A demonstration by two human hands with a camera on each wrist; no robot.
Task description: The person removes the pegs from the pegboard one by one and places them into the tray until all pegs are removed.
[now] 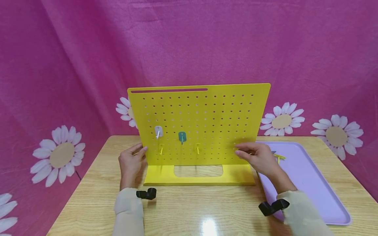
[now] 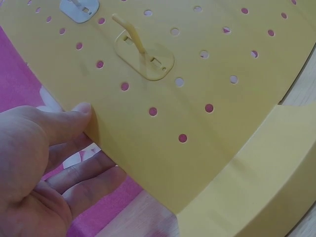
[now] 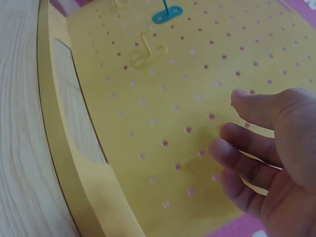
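A yellow pegboard (image 1: 225, 131) stands upright on its own base on the table. My left hand (image 1: 131, 162) holds its lower left edge; in the left wrist view the thumb (image 2: 74, 118) lies on the front face and the other fingers pass behind. My right hand (image 1: 262, 162) is in front of the lower right part, fingers slightly bent and apart, with nothing between them. On the board hang a white hook (image 1: 158, 131), a teal hook (image 1: 182, 137) and two yellow hooks, one left (image 1: 161, 149) and one near the middle (image 1: 198, 148).
To the right lies a purple tray (image 1: 310, 186), partly behind my right forearm. A yellow hook (image 1: 279, 157) and a small dark pointed thing (image 1: 273, 152) are at its left side. A pink cloth (image 1: 192, 42) with daisies hangs behind the wooden table (image 1: 183, 209).
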